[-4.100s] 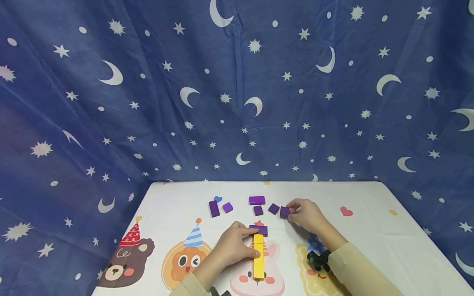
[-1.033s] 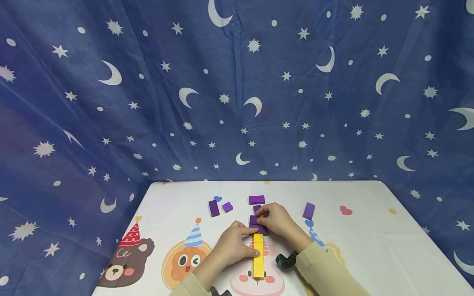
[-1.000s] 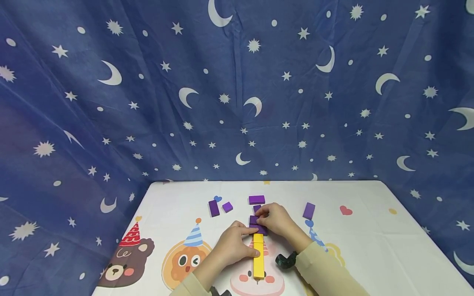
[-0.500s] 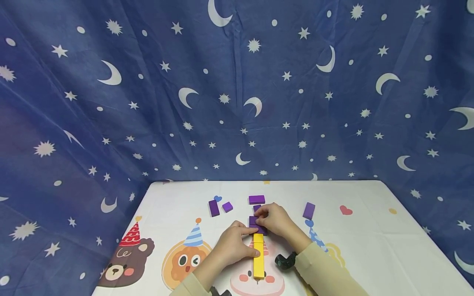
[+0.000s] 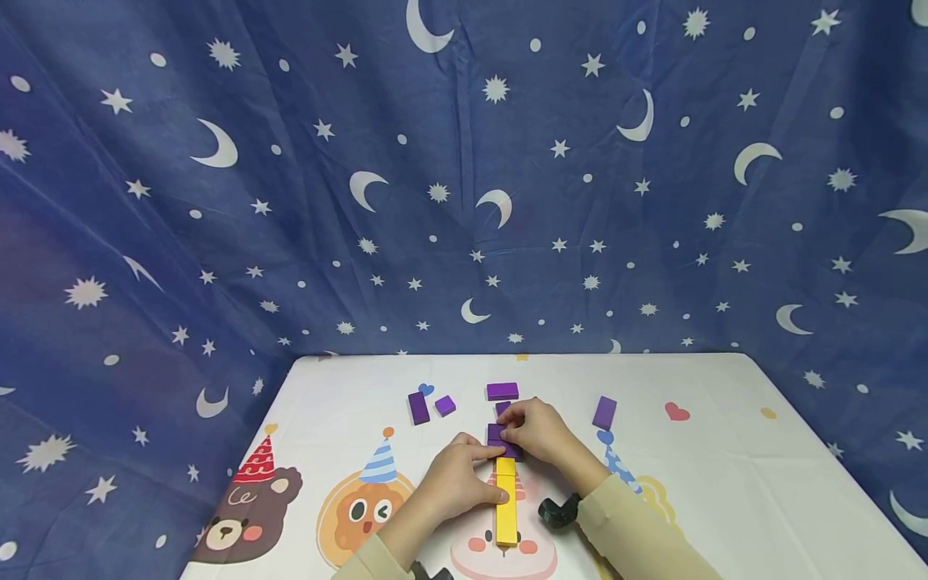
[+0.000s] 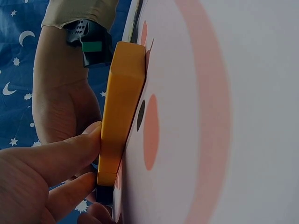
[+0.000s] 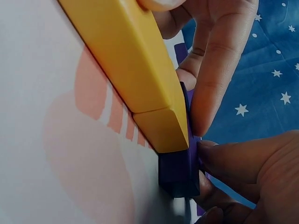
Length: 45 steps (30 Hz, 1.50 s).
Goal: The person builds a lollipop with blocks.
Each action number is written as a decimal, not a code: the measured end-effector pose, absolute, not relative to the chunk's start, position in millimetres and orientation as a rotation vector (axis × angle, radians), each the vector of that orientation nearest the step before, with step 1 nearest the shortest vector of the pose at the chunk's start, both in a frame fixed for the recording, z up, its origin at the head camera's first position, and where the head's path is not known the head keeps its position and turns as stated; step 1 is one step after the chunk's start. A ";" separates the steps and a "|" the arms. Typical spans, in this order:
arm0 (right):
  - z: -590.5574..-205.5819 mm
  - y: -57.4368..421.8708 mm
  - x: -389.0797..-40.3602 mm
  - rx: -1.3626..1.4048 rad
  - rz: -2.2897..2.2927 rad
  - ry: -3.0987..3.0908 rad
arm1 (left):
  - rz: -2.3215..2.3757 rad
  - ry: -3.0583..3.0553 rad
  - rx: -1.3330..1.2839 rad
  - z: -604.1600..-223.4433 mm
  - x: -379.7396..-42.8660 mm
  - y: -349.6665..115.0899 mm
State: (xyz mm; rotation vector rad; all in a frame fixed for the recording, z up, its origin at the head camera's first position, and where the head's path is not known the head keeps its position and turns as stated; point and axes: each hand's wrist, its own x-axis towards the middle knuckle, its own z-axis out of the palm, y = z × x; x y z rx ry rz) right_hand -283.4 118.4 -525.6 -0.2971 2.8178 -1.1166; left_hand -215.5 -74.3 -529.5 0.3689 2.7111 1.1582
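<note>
A yellow strip of blocks (image 5: 506, 524) runs away from me at the table's middle. Across its far end lies an oblong purple block (image 5: 515, 453). My left hand (image 5: 457, 479) rests here, its straight index fingertip on that oblong block and its thumb on the yellow strip (image 6: 122, 93). Just beyond is a small purple block (image 5: 495, 432), pinched by my right hand (image 5: 540, 431), whose fingers hide part of it. Another small purple block (image 5: 503, 408) shows behind the right fingertips. In the right wrist view the oblong purple block (image 7: 177, 172) touches the yellow end.
An oblong purple block (image 5: 503, 391) lies at the back. To the left are an upright-lying oblong block (image 5: 418, 408) and a small purple block (image 5: 445, 406). Another oblong block (image 5: 605, 412) lies to the right. The cloth-covered table (image 5: 710, 475) meets a starry blue curtain (image 5: 464, 201).
Since about four seconds ago my right hand has moved left to the oblong block, and two small purple blocks have left their spot on the right. Over the last second almost nothing moves.
</note>
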 end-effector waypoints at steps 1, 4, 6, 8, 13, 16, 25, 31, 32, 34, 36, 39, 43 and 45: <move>-525.6 118.5 -283.5 -0.297 -1.118 2.818 | 1.160 2.711 0.369 -529.3 -215.6 -74.3; -525.3 118.4 -283.5 -0.293 -1.119 2.816 | 1.160 2.710 0.370 -529.5 -215.9 -74.5; -525.1 118.1 -283.5 -0.288 -1.122 2.811 | 1.161 2.709 0.370 -529.5 -216.2 -74.6; -524.6 118.0 -283.4 -0.283 -1.126 2.806 | 1.160 2.709 0.367 -529.4 -216.1 -74.8; -525.0 118.4 -283.9 -0.274 -1.134 2.803 | 1.159 2.710 0.367 -529.2 -216.1 -74.6; -525.8 118.8 -284.1 -0.272 -1.133 2.805 | 1.159 2.713 0.371 -529.0 -216.4 -74.3; -527.5 119.2 -284.9 -0.286 -1.127 2.813 | 1.155 2.715 0.370 -529.4 -216.9 -74.7; -526.7 119.5 -284.4 -0.271 -1.147 2.803 | 1.158 2.710 0.370 -529.5 -216.7 -75.0; -526.5 119.8 -284.4 -0.265 -1.152 2.800 | 1.158 2.710 0.372 -529.4 -216.6 -75.0; -525.8 120.5 -284.7 -0.254 -1.168 2.792 | 1.161 2.710 0.376 -529.4 -216.7 -74.9; -525.1 121.4 -285.0 -0.246 -1.188 2.783 | 1.159 2.711 0.376 -529.2 -216.6 -74.8; -522.7 123.2 -285.7 -0.231 -1.225 2.770 | 1.158 2.712 0.371 -528.7 -216.5 -74.6; -519.8 125.9 -286.6 -0.196 -1.252 2.765 | 1.157 2.707 0.357 -527.6 -215.7 -74.1; -518.9 127.2 -287.0 -0.180 -1.252 2.767 | 1.157 2.703 0.350 -527.2 -215.5 -73.8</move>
